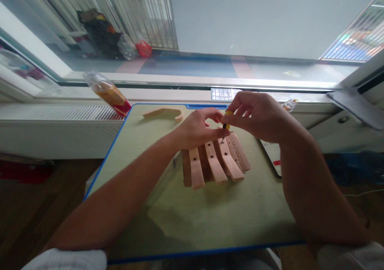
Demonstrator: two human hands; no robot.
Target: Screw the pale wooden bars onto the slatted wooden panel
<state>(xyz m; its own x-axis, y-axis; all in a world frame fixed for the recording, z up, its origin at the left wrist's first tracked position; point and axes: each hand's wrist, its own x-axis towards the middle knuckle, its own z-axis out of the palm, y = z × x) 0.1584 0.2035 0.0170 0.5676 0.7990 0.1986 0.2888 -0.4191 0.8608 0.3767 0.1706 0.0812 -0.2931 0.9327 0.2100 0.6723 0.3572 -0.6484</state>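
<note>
My right hand (255,112) is closed on a small screwdriver (229,120) with a yellow and black handle, held nearly upright. Its tip meets a screw (222,141) in the rightmost of three curved wooden hooks (229,160). My left hand (199,128) curls round the lower part of the screwdriver, thumb and forefinger at its sides; some of its fingers are hidden. The hooks, drilled with holes, lie side by side across a brown wooden board (240,152) with ridges and small holes. Another curved wooden hook (163,112) lies apart on the table, beyond my left hand.
The board rests on a light folding table (210,222) with a blue edge. A loose screw (174,163) lies left of it. A flat dark-edged device (271,156) is at the right. A bottle (109,94) leans by the radiator (60,132), beneath the window.
</note>
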